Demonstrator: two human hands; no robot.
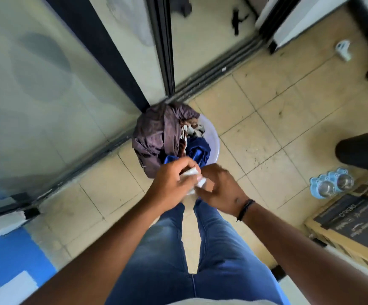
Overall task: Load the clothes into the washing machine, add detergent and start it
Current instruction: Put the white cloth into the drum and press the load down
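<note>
A pale lilac basin (213, 137) stands on the tiled floor by my feet, heaped with clothes: a purple-brown garment (156, 130), a blue one (197, 150) and a patterned piece (192, 127). Just above its near edge my left hand (171, 183) and my right hand (219, 190) meet around a small white thing (197, 180), maybe a sachet or a cloth. My left fingers curl round it. My right hand touches its other end, and its grip is hidden. No washing machine is in view.
A glass sliding door (46, 84) with a dark frame and floor track fills the left and top. At right stand a black cylinder (363, 150), a pack of water bottles (330, 183) and a wooden crate (355, 227). A white object (344, 49) lies far right.
</note>
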